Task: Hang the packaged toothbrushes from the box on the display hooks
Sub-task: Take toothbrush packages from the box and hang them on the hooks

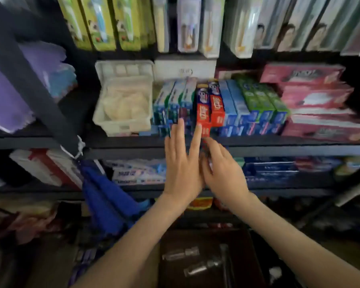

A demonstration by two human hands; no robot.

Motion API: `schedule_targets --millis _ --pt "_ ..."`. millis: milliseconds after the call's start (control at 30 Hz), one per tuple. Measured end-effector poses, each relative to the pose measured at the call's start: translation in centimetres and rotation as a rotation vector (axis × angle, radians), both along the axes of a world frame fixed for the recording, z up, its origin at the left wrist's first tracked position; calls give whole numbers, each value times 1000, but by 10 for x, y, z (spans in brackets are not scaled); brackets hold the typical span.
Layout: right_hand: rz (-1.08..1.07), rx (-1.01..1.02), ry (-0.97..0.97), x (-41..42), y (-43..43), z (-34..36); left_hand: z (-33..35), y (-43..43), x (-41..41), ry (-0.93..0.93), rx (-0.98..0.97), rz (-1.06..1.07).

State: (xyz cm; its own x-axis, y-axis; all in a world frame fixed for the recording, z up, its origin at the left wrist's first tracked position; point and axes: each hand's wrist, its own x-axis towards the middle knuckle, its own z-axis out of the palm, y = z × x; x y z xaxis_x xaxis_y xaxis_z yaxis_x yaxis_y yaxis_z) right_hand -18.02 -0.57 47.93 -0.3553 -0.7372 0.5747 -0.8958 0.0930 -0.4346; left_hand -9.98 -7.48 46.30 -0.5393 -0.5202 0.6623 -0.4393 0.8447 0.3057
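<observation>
Packaged toothbrushes hang in glossy blister cards up top, above the dark shelf of boxy toothpaste cartons. Now the left grip is released, fingers flat on the cartons; the right grip is curled, and I can't tell if it's grasping anything.

Dark stocked shelves, dim light.

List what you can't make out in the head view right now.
1. Head view: whether the right hand grips anything; the left hand and motion blur cover its fingertips.
2. How the toothbrush packs hang: the top edge cuts off their tops.
3. Contents of the dark box: blurred, dim, partly behind the forearms.
</observation>
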Motion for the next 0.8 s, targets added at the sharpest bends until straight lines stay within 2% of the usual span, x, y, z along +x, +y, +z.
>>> schedule_targets --millis 200,367,467,567,800 --pt "-18 341 -258 -45 114 -159 -154 112 -28 -301 420 -64" --pt "-196 771 -585 -62 184 -317 -296 169 -12 -775 794 9" --pt "-267 938 -727 -63 201 -409 -382 180 -5 -971 892 58" --pt "-294 1082 -790 -61 193 -500 -470 173 -5 -1122 871 79" --pt "-351 1125 -827 -56 161 -688 -640 165 -7 -1154 852 59"
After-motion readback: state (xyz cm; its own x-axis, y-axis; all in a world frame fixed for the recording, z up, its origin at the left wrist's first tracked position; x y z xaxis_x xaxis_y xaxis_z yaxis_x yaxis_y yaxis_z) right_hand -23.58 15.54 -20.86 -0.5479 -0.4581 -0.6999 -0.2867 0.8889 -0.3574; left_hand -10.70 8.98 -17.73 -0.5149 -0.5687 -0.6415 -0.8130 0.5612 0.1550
